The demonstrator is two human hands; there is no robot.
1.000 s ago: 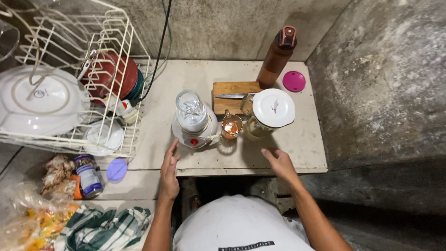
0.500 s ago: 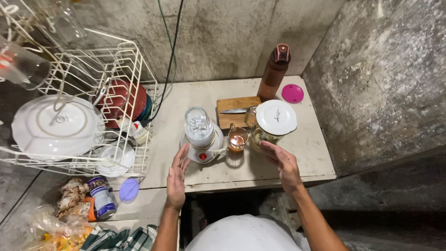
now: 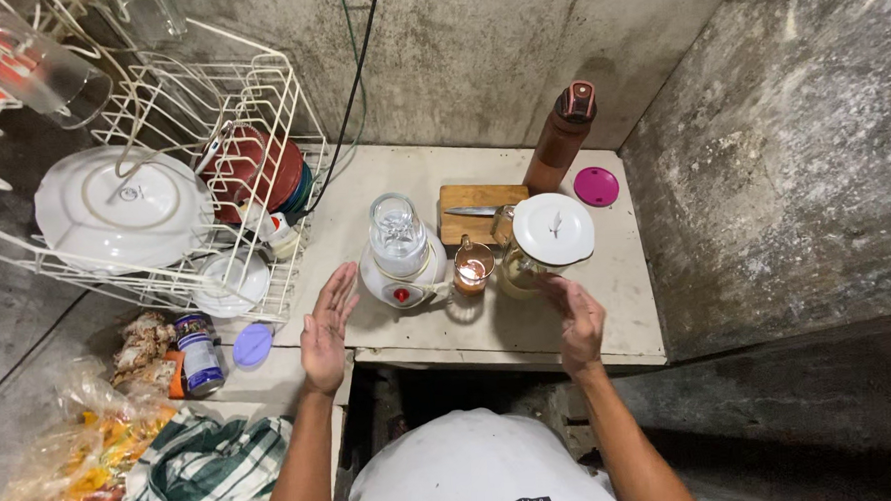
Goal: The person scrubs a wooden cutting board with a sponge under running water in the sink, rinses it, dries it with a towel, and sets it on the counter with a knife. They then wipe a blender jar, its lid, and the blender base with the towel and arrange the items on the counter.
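My left hand (image 3: 327,328) is raised with its palm open, just left of the white blender base (image 3: 403,277), which carries a small clear jar (image 3: 395,229). My right hand (image 3: 572,314) hovers with fingers apart just below the large blender jug with a white lid (image 3: 550,233); its fingertips come close to the jug's bottom, and I cannot tell whether they touch. A small glass cup of orange-brown liquid (image 3: 470,265) stands between the base and the jug. Neither hand holds anything.
Behind lie a wooden board (image 3: 479,206) with a knife (image 3: 474,211), a brown bottle (image 3: 561,137) and a pink lid (image 3: 596,186). A white wire dish rack (image 3: 227,180) with plates fills the left. A jar (image 3: 199,351), a purple lid (image 3: 252,344), a striped cloth (image 3: 206,461) and bags lie lower left.
Both hands rose off the table edge and moved forward toward the blender base and the jug. Since half a second ago, the left hand has drawn slightly back and left.
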